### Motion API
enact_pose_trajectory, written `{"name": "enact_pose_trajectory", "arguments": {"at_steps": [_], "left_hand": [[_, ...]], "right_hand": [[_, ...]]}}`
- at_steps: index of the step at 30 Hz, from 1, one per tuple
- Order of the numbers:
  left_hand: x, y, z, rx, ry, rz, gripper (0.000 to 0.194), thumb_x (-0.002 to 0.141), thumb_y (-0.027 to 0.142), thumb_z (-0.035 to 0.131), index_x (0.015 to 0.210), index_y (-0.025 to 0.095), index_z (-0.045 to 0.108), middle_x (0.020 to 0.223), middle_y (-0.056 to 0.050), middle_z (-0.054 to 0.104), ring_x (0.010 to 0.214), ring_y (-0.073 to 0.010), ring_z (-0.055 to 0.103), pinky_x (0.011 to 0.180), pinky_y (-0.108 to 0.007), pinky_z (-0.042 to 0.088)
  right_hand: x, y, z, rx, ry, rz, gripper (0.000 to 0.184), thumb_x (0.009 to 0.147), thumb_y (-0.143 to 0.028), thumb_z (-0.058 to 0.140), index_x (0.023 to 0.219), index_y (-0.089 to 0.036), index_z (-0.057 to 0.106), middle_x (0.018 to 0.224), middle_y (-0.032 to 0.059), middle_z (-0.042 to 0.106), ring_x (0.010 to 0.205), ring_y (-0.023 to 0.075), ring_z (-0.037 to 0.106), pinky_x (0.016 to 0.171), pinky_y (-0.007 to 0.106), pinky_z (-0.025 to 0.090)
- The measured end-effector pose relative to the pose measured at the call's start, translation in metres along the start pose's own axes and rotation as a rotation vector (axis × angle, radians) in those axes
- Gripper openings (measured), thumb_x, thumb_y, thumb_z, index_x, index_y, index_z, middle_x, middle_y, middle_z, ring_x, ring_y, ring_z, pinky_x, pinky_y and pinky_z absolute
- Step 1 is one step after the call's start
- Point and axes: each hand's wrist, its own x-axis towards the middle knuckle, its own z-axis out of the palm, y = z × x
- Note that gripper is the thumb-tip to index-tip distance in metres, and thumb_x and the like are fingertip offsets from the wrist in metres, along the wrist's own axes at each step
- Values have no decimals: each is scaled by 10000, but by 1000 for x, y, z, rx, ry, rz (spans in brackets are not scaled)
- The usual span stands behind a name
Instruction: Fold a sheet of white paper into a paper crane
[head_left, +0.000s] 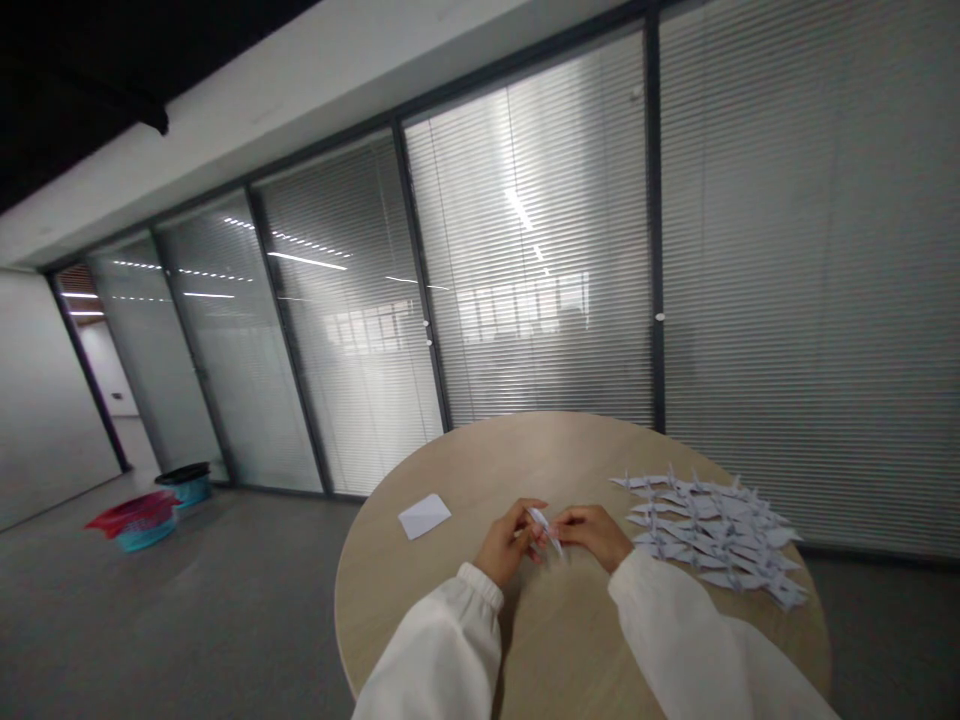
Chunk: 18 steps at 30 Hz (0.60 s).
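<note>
Over the middle of the round table, my left hand (511, 540) and my right hand (592, 532) meet around a small folded white paper (553, 540). The fingers of both hands are closed on it, and they cover part of its shape. It looks narrow, pointed and tilted. To the right of my right hand lie several folded paper cranes (712, 535), crowded together in rows. A flat white sheet of paper (424, 517) with fold lines rests to the left of my left hand.
The round wooden table (540, 440) stands near a glass partition with blinds (532, 250). On the floor at the left are a bin with a red liner (139, 520) and a bin with a black liner (187, 483). An open doorway (105, 370) shows farther left.
</note>
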Motion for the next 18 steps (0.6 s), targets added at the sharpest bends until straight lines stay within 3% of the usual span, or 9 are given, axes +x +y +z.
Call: {"name": "enact_pose_trajectory", "arguments": {"at_steps": [5,10,13,18], "left_hand": [[-1,2,1,45,23,-14,403,771,383,525,1113,176,472,673,2,502,640,-131,541,491,-231,491],[0,-2,1,119,80,-53,413,743,367,545,1112,193,480,684,10,499,619,-116,523,469,-202,467],[2,-6,-1,219,173,-58,350,728,376,557,1024,188,556,703,12,480,582,-93,486,470,-192,447],[4,-5,-8,429,281,46,248,674,390,620,789,175,670,761,-33,515,737,-147,506,549,-212,426]], "right_hand": [[1,0,2,26,6,-10,307,560,-441,678,636,-144,650,600,11,635,623,172,584,653,309,461],[3,7,6,-283,127,-248,253,702,-399,568,678,-151,613,691,30,589,682,167,558,651,283,435],[2,12,8,-446,161,-386,207,785,-334,489,706,-167,582,750,33,548,718,156,538,651,264,428],[0,13,9,-599,146,-510,163,844,-235,419,752,-178,540,777,29,507,742,150,501,687,272,410]]}}
